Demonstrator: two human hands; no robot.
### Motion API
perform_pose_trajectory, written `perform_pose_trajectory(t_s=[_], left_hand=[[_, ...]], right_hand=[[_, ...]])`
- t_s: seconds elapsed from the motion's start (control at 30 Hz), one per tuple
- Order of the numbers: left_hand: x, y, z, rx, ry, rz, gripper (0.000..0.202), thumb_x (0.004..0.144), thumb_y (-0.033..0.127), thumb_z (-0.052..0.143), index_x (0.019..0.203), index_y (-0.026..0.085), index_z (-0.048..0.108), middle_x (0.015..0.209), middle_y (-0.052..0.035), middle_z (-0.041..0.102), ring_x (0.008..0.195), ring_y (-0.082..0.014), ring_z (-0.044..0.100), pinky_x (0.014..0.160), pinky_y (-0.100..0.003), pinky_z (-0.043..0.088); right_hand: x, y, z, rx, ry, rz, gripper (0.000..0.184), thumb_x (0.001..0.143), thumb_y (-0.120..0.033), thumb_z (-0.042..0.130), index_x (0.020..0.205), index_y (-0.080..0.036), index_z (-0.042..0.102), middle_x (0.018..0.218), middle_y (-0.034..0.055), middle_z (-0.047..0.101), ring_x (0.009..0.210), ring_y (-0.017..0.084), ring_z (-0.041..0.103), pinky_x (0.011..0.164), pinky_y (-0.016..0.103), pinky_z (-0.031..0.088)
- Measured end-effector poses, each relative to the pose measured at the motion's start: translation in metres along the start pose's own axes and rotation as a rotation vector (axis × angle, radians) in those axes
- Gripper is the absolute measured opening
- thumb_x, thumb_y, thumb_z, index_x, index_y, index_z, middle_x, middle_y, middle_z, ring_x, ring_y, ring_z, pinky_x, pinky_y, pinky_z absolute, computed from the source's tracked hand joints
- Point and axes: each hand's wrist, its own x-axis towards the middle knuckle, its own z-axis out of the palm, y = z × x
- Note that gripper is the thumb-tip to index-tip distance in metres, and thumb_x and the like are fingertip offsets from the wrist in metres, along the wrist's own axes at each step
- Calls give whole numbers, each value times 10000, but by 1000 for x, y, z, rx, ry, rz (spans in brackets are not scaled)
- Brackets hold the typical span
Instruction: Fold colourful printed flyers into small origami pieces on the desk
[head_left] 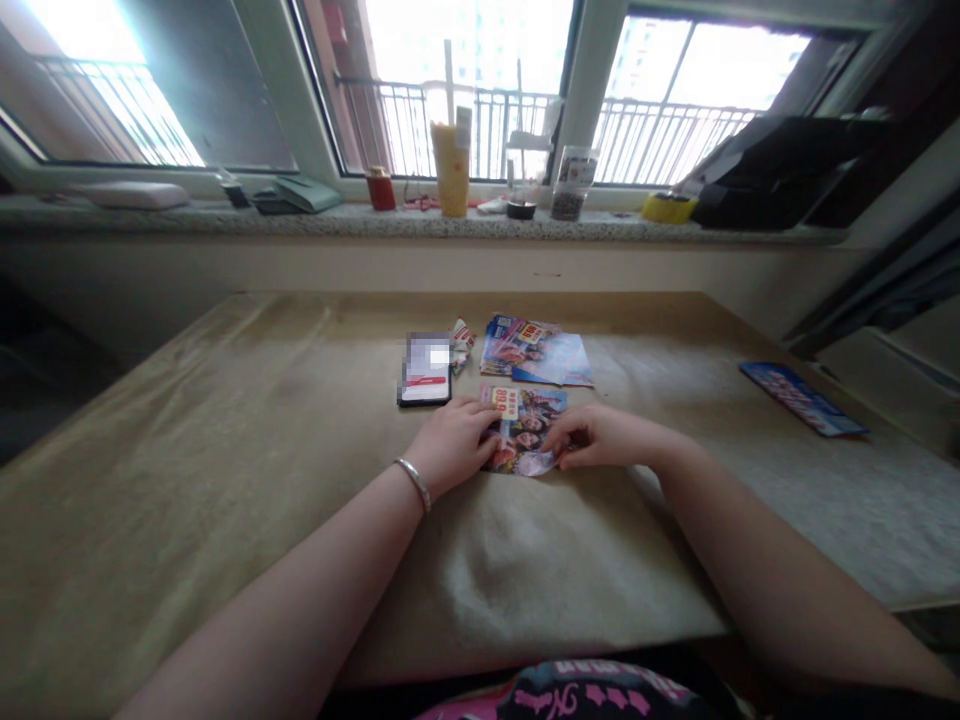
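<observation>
A printed paper flyer with a colourful picture of people lies on the table in front of me. My left hand rests over its left edge, fingers stretched out and flat on the paper. At the lower right corner, the fingers of my right hand pinch the flyer, and that corner is slightly lifted. Just beyond it lies a loose stack of similar flyers, partly fanned out. Left of the stack are a phone-like device with a blurred screen and a crumpled red, white and green wrapper.
The table has a wrinkled tan cover. A folded blue leaflet lies at the far right. On the windowsill stand a yellow drink cup, a red jar, a clear cup and a black bag.
</observation>
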Motion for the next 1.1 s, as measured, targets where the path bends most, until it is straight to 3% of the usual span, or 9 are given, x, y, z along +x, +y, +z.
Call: perform_pose_trajectory(t_s=[0.13,0.3,0.53,0.77,1.1], left_hand=[[0,3,0,-8,-4,-5,307,848,285,520,1117,185,627,1179,-71,629,1147,-230,525,1005,-362,415],[-3,5,3,-6,6,-17,332,868,299,496,1151,166,606,1204,-89,611,1170,-239,511,1003,-372,422],[-11,-5,4,40,-21,37,451,884,364,480,1294,178,513,1416,-94,429,1255,-256,424,1068,-409,348],[-9,-8,2,6,-64,63,488,904,405,451,1345,197,455,1402,-73,454,1254,-241,426,1082,-404,327],[-13,-5,-11,-61,-90,203,360,875,363,510,1188,206,596,1201,-75,603,1169,-231,507,1002,-372,422]], right_hand=[[-1,9,-5,-63,68,-4,220,721,-238,670,931,-196,723,838,29,685,746,155,601,674,262,468],[4,22,-7,-35,72,-115,151,776,-302,638,772,-191,740,810,46,688,801,166,616,778,294,477],[-2,24,-12,11,4,-63,137,735,-350,681,744,-235,756,835,25,689,796,151,623,799,278,484],[-10,25,-20,87,-74,-11,155,708,-385,697,730,-243,757,815,21,685,771,155,618,763,281,490],[-9,33,-17,30,-19,85,249,783,-408,604,816,-190,720,840,33,669,744,151,586,687,266,468]])
